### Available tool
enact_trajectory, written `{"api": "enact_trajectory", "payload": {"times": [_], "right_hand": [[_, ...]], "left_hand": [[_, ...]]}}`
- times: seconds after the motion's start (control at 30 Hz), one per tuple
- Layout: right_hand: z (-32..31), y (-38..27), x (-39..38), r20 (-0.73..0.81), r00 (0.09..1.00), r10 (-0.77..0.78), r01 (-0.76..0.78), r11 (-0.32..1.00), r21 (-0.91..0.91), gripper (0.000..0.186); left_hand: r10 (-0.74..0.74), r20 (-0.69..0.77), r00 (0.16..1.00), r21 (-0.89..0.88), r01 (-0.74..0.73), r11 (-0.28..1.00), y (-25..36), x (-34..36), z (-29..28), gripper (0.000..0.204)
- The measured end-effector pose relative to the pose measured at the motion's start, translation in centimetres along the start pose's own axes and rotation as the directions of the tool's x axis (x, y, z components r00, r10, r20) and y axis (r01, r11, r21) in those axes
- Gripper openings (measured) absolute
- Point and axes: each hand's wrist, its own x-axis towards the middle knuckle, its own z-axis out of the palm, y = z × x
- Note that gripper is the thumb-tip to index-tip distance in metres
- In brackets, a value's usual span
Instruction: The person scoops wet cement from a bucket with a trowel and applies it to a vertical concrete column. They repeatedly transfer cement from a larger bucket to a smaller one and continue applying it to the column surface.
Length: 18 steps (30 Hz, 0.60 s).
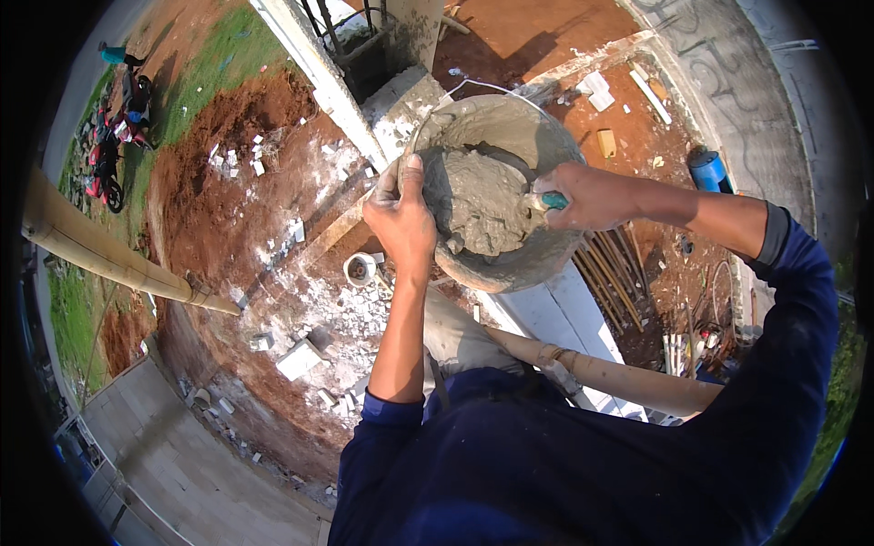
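Observation:
A round bucket (533,123) smeared with cement sits in front of me, its wire handle arching over the far rim. Wet grey mortar (478,205) lies heaped inside it. My left hand (402,218) is closed on the bucket's left rim, thumb up along the edge. My right hand (587,196) wraps round the green handle of a trowel (553,200) over the right part of the bucket. Most of the trowel's blade is hidden by mortar and by my hand.
The red soil lies well below. A bamboo pole (137,250) slants at left; another bamboo pole (628,378) crosses by my waist. Beneath the bucket runs a white wall top (564,314). Beyond stands a concrete column (414,32) with rebar. A small white bucket (360,268) rests among rubble.

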Motion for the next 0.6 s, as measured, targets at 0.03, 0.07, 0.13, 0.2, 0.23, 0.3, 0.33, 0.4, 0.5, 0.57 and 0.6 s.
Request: {"api": "enact_trajectory", "payload": {"times": [0.03,0.07,0.13,0.2,0.23,0.3,0.33,0.4,0.5,0.57,0.6], "right_hand": [[-0.1,0.0,-0.1,0.005,0.999,-0.032,0.031,0.999,0.045,0.028],[-0.3,0.0,-0.3,0.034,0.996,0.079,-0.082,0.991,0.107,0.025],[-0.9,-0.5,-1.3,0.114,0.951,0.288,-0.307,0.926,0.222,0.020],[-1.4,-1.4,-2.3,0.138,0.942,0.305,-0.334,0.861,0.383,0.016],[-1.7,-1.6,-2.7,0.143,0.938,0.314,-0.344,0.821,0.455,0.014],[-1.6,-0.3,-3.1,0.126,0.954,0.274,-0.301,0.837,0.457,0.012],[-1.7,0.0,-3.3,0.122,0.960,0.252,-0.280,0.844,0.457,0.011],[-2.2,-0.1,-4.2,0.112,0.952,0.286,-0.303,0.819,0.487,0.012],[-3.7,-1.2,-5.1,0.118,0.955,0.272,-0.292,0.795,0.532,0.017],[-5.1,-2.5,-5.1,0.111,0.957,0.267,-0.283,0.790,0.544,0.018],[-5.9,-3.3,-5.1,0.098,0.957,0.273,-0.282,0.793,0.541,0.018]], "left_hand": [[0.013,-0.006,1.000,0.002,-0.013,1.000,-0.1,0.0,0.0,0.034],[0.025,-0.012,1.000,0.004,-0.025,1.000,-0.1,-0.1,0.0,0.034],[-0.061,0.010,0.998,0.017,0.061,0.998,0.6,-0.1,-0.1,0.033],[-0.076,0.003,0.997,0.040,0.075,0.996,0.6,-0.3,-0.3,0.032],[-0.040,-0.010,0.999,0.047,0.040,0.998,0.3,-0.3,-0.2,0.031],[-0.034,-0.004,0.999,0.043,0.034,0.998,0.3,-0.1,0.0,0.031],[-0.068,0.013,0.998,0.034,0.067,0.997,0.7,-0.1,-0.1,0.031],[-0.189,0.039,0.981,0.054,0.187,0.981,1.9,-0.3,-0.1,0.034],[0.019,-0.018,1.000,0.055,-0.018,0.998,0.8,-0.3,0.0,0.037],[-0.025,0.016,1.000,0.061,0.024,0.998,0.5,-0.2,-0.4,0.041],[-0.037,0.003,0.999,0.071,0.037,0.997,0.4,-0.2,-0.4,0.043]]}}
